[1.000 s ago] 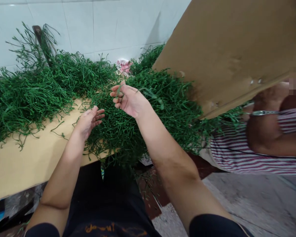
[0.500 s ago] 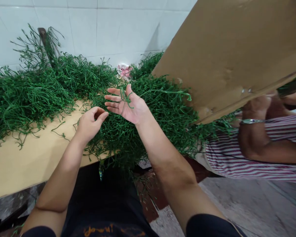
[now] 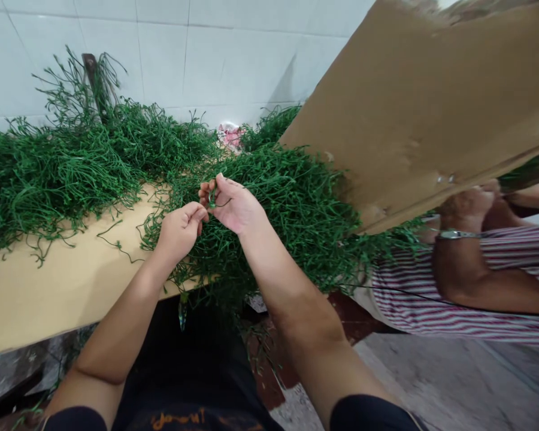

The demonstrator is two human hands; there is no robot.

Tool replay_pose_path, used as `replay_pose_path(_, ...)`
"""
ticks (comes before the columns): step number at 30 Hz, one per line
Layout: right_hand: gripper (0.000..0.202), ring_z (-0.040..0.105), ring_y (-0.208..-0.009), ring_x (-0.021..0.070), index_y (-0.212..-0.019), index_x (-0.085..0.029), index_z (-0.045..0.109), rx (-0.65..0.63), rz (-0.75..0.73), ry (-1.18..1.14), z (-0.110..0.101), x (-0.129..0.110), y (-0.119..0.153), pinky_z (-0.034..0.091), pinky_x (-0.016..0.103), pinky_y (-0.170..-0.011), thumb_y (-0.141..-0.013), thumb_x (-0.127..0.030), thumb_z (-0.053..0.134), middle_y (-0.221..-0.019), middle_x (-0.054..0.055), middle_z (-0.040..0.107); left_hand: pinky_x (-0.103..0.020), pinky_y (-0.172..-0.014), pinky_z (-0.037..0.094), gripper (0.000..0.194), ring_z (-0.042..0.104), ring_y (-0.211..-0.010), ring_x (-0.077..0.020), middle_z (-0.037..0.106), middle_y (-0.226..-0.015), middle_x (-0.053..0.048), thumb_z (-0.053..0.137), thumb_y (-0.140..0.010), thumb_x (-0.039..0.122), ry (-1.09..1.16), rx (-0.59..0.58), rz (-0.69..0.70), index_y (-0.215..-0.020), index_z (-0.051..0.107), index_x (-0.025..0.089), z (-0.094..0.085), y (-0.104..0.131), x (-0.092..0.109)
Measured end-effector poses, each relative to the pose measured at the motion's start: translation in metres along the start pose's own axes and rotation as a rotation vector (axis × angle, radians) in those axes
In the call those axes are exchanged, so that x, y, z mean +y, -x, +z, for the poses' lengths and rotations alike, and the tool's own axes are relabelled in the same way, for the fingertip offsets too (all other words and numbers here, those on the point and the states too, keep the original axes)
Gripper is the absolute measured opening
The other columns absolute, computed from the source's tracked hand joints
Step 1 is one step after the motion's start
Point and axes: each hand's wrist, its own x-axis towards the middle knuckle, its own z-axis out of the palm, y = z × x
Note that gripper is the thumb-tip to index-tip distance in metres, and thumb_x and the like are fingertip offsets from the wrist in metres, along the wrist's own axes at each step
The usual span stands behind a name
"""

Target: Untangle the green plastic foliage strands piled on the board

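My right hand [image 3: 236,206] is palm up, its fingers curled in around a small green stem [image 3: 212,197]. Close beside its fingertips, my left hand [image 3: 182,232] is closed in a pinch; what lies between its thumb and finger is hidden. Both hands are over a thick heap of thin green stems [image 3: 296,197] with small knobbed tips, which look like plastic foliage pieces. A second pile of green stems [image 3: 81,161] spreads to the left, against the wall.
A tan board [image 3: 63,287] lies under the stems. A large brown cardboard sheet [image 3: 408,102] leans over the heap at right. Beyond it sits another person, with a watch-wearing arm [image 3: 462,257] and striped clothing. A pink-and-white crumpled thing [image 3: 230,136] lies by the tiled wall [image 3: 233,54].
My right hand has gone from spread fingers to curled round the green stem. My left hand has moved right, up to the right fingertips, and its pinch has closed.
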Motion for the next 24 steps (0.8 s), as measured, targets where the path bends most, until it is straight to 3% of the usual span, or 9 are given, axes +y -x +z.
replay_pose_path(6,0.032,0.058,-0.062,0.0036,-0.062,-0.016,0.046,0.114,0.017,-0.077,0.009,0.000,-0.013,0.047,0.017,-0.059,-0.081,-0.036,0.063,-0.068,-0.003,0.063,-0.025,-0.052,0.028,0.025,0.038,-0.051,-0.0106,0.038,-0.051,0.004,0.041,-0.086,0.029,-0.038,0.066,0.017,-0.065,0.049,0.020,0.004,0.007,-0.003)
replay_pose_path(11,0.021,0.059,-0.058,0.0036,-0.073,-0.016,0.053,0.144,-0.019,-0.040,0.003,-0.007,-0.016,0.046,0.016,-0.053,-0.088,-0.032,0.053,-0.072,-0.002,0.066,-0.026,-0.057,0.035,0.026,0.043,-0.054,-0.0112,0.044,-0.054,0.003,0.043,-0.087,0.032,0.003,0.138,-0.005,-0.067,0.054,0.020,0.002,0.005,-0.007)
replay_pose_path(15,0.021,0.057,-0.049,0.0049,-0.078,-0.016,0.057,0.086,-0.003,0.234,-0.003,-0.008,-0.003,0.045,0.017,-0.049,-0.084,-0.036,0.057,-0.070,-0.001,0.066,-0.028,-0.082,0.044,0.025,0.058,-0.087,-0.0146,0.064,-0.087,-0.005,0.049,-0.085,0.030,0.099,0.275,0.064,-0.066,0.058,0.018,-0.003,-0.002,-0.008)
replay_pose_path(18,0.026,0.051,-0.040,0.0047,-0.068,-0.016,0.054,0.056,0.049,0.464,-0.003,0.005,0.011,0.036,0.016,-0.040,-0.082,-0.038,0.060,-0.054,-0.003,0.058,-0.030,-0.088,0.047,0.028,0.060,-0.101,-0.0153,0.067,-0.106,-0.007,0.044,-0.089,0.033,0.357,0.317,-0.032,-0.069,0.055,0.017,-0.012,-0.013,-0.010)
replay_pose_path(21,0.039,0.036,-0.035,0.0023,-0.058,-0.015,0.051,-0.065,0.054,0.607,-0.005,0.023,0.029,0.026,0.016,-0.037,-0.077,-0.047,0.062,-0.041,-0.006,0.043,-0.029,-0.087,0.050,0.033,0.061,-0.108,-0.0143,0.069,-0.104,-0.006,0.034,-0.094,0.039,0.558,0.381,-0.127,-0.076,0.053,0.018,-0.032,-0.025,-0.016)
replay_pose_path(24,0.051,0.035,-0.041,0.0022,-0.057,-0.014,0.052,-0.199,0.073,0.581,-0.013,0.030,0.046,0.025,0.017,-0.039,-0.063,-0.063,0.066,-0.045,-0.005,0.044,-0.027,-0.083,0.052,0.036,0.059,-0.114,-0.0154,0.071,-0.098,-0.005,0.034,-0.092,0.047,0.614,0.459,-0.150,-0.080,0.054,0.020,-0.055,-0.034,-0.022)
